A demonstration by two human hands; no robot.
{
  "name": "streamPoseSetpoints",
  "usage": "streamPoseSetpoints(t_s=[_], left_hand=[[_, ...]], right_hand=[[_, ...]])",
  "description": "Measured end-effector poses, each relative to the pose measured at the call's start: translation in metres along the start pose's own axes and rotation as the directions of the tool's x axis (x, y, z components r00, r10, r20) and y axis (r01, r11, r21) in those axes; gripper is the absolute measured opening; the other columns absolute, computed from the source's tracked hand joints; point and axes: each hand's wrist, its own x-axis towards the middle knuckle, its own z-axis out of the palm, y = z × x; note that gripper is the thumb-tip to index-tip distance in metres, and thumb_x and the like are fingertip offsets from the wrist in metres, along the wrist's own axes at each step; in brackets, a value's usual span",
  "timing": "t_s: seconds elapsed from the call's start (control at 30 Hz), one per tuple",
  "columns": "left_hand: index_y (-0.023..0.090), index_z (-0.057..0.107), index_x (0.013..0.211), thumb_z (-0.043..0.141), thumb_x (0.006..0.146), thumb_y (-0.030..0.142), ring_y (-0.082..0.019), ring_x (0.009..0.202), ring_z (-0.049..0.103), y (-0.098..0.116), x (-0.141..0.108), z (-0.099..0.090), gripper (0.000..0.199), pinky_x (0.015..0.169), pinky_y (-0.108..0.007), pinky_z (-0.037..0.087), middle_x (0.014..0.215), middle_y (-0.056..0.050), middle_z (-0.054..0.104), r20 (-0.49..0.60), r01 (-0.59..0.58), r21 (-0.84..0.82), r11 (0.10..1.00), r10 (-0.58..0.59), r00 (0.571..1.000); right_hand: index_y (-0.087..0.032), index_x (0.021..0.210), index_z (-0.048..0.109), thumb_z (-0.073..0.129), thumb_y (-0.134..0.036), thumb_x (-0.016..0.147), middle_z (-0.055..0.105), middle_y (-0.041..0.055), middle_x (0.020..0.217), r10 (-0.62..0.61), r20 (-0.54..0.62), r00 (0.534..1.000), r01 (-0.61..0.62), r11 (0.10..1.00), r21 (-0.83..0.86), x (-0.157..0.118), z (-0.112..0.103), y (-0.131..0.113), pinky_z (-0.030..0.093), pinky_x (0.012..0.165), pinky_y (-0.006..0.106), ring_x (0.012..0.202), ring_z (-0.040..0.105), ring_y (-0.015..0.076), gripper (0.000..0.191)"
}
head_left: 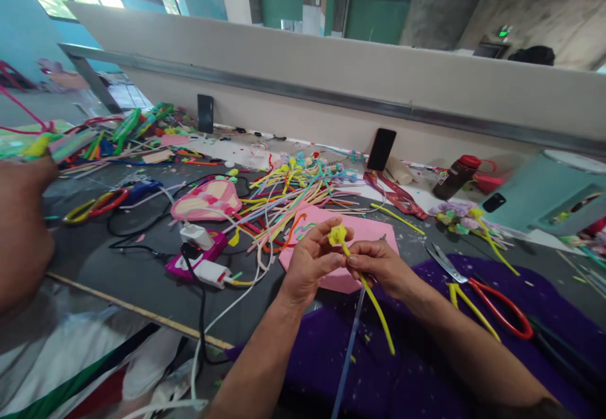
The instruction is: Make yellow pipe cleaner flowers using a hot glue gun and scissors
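A yellow pipe-cleaner flower (338,236) with a long fuzzy stem (381,318) is held up between my two hands. My left hand (310,260) curls around the flower head, its thumb close to the stem. Just below the bloom, my right hand (376,264) pinches the stem between thumb and fingers. The stem's free end slants down to the right over a purple cloth (331,343). Behind my hands lies a pink sheet (379,233). To the right, red-handled scissors (495,302) rest with blades apart, beside a bent yellow pipe cleaner (476,312).
Another person's hand (23,230) reaches in at far left. A purple power strip (196,261) with cables sits left of me. Loose pipe cleaners (284,192) spread across the table. Two phones, one the nearer phone (381,149), lean at the back near a bottle (457,178).
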Motion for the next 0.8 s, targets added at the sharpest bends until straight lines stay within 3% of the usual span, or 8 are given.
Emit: streamPoseSetpoints(t_s=[0.2, 0.53, 0.6, 0.73, 0.8], left_hand=[[0.018, 0.058, 0.108, 0.073, 0.059, 0.014, -0.021, 0.087, 0.062, -0.0002, -0.0005, 0.0012, 0.051, 0.077, -0.031, 0.045, 0.090, -0.008, 0.068, -0.086, 0.023, 0.037, 0.999, -0.020, 0.996], [0.016, 0.062, 0.097, 0.074, 0.057, 0.014, -0.018, 0.071, 0.063, -0.0001, 0.0002, 0.0015, 0.041, 0.067, -0.029, 0.047, 0.077, -0.006, 0.069, -0.126, 0.025, 0.052, 0.998, -0.019, 0.992], [0.016, 0.062, 0.098, 0.074, 0.057, 0.013, -0.018, 0.072, 0.063, 0.0000, 0.0006, 0.0018, 0.042, 0.067, -0.028, 0.047, 0.079, -0.006, 0.069, -0.126, 0.024, 0.054, 0.998, -0.017, 0.992], [0.019, 0.060, 0.106, 0.075, 0.053, 0.012, -0.015, 0.073, 0.061, -0.0027, 0.0026, 0.0021, 0.055, 0.066, -0.025, 0.047, 0.100, -0.008, 0.065, -0.139, 0.049, 0.053, 0.997, -0.041, 0.989], [0.018, 0.062, 0.102, 0.075, 0.054, 0.013, -0.014, 0.073, 0.060, -0.0058, 0.0038, 0.0023, 0.050, 0.066, -0.025, 0.047, 0.102, -0.007, 0.064, -0.165, 0.083, 0.056, 0.995, -0.073, 0.984]], right_hand=[[-0.012, 0.074, 0.064, 0.063, -0.034, 0.074, 0.055, -0.0031, 0.051, 0.056, 0.085, 0.995, -0.061, 0.996, 0.063, 0.0008, -0.0029, 0.0010, 0.025, 0.034, 0.016, 0.035, 0.038, 0.0029, 0.021], [-0.012, 0.072, 0.064, 0.064, -0.035, 0.073, 0.054, -0.0029, 0.052, 0.046, 0.094, 0.994, -0.051, 0.997, 0.049, -0.0002, -0.0045, 0.0010, 0.027, 0.034, 0.016, 0.036, 0.039, 0.0036, 0.022], [-0.012, 0.073, 0.064, 0.065, -0.036, 0.072, 0.054, -0.0030, 0.052, 0.047, 0.091, 0.995, -0.051, 0.998, 0.043, -0.0007, -0.0041, 0.0004, 0.027, 0.034, 0.016, 0.036, 0.039, 0.0036, 0.023], [-0.013, 0.073, 0.063, 0.065, -0.037, 0.072, 0.054, -0.0036, 0.051, 0.028, 0.048, 0.998, -0.031, 0.997, 0.073, -0.0008, -0.0026, -0.0003, 0.027, 0.034, 0.016, 0.036, 0.039, 0.0033, 0.024], [-0.014, 0.073, 0.062, 0.065, -0.037, 0.072, 0.054, -0.0039, 0.051, 0.012, 0.022, 1.000, -0.014, 0.995, 0.103, -0.0001, -0.0015, -0.0001, 0.027, 0.033, 0.016, 0.035, 0.039, 0.0034, 0.023]])
